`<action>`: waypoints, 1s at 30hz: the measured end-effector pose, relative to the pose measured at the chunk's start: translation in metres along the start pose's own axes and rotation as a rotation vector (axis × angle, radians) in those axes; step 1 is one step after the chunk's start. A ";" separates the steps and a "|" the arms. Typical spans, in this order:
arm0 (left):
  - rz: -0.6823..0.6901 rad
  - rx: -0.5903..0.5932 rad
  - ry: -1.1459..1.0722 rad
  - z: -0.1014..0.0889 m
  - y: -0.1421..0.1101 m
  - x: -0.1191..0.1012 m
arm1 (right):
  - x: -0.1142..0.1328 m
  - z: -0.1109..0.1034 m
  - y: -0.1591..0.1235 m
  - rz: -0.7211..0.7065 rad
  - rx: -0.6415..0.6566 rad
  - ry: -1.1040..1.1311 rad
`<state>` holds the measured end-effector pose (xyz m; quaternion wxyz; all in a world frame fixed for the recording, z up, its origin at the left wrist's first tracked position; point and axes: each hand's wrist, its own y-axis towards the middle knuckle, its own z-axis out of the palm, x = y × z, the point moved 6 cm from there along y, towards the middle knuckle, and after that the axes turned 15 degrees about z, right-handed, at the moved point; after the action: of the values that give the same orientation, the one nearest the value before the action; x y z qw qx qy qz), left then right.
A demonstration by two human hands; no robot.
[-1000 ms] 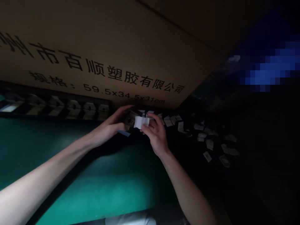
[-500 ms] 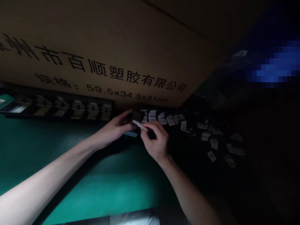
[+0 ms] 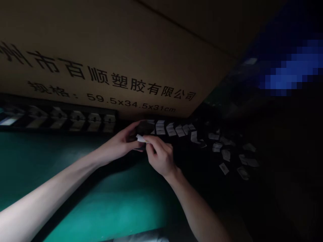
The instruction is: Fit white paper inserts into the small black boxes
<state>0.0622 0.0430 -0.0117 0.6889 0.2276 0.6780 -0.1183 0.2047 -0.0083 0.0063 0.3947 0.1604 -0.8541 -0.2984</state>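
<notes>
My left hand [image 3: 121,143] is closed around a small dark block [image 3: 143,128], held just above the green mat [image 3: 108,198]. My right hand [image 3: 158,155] pinches a small white label [image 3: 140,138] and presses it against the near side of that block. Both hands meet in front of a big cardboard box [image 3: 113,57] printed with black characters. Just behind the hands runs a row of white labels [image 3: 171,128] on a dark surface.
A dark tray of small parts [image 3: 63,119] runs along the foot of the box at left. Loose white labels [image 3: 227,154] lie scattered on the dark surface at right. A blurred blue shape [image 3: 290,70] fills the upper right. The scene is dim.
The white label was held flat and facing me; my right hand has since turned it and drawn it left and down onto the dark block. Both hands shifted slightly left.
</notes>
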 end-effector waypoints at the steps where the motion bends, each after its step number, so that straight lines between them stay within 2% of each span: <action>1: 0.012 0.004 0.027 -0.001 0.000 -0.001 | 0.000 0.002 0.000 -0.012 0.023 -0.020; 6: 0.110 0.020 0.136 -0.002 0.001 -0.004 | -0.003 0.008 -0.001 0.003 0.112 -0.016; 15: 0.232 0.014 0.318 -0.004 0.001 -0.004 | -0.007 0.017 -0.006 0.084 0.131 -0.077; 20: 0.235 0.031 0.359 -0.001 0.000 -0.005 | -0.006 0.016 -0.007 0.111 0.134 -0.075; 25: 0.225 0.013 0.361 -0.001 -0.001 -0.005 | -0.001 0.011 -0.005 0.100 0.046 -0.003; 30: 0.235 0.025 0.348 0.001 0.000 -0.004 | -0.004 0.013 -0.007 0.123 0.052 -0.015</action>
<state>0.0630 0.0414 -0.0079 0.5676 0.3306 0.7540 -0.0048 0.1972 -0.0063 -0.0073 0.4019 0.1154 -0.8726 -0.2526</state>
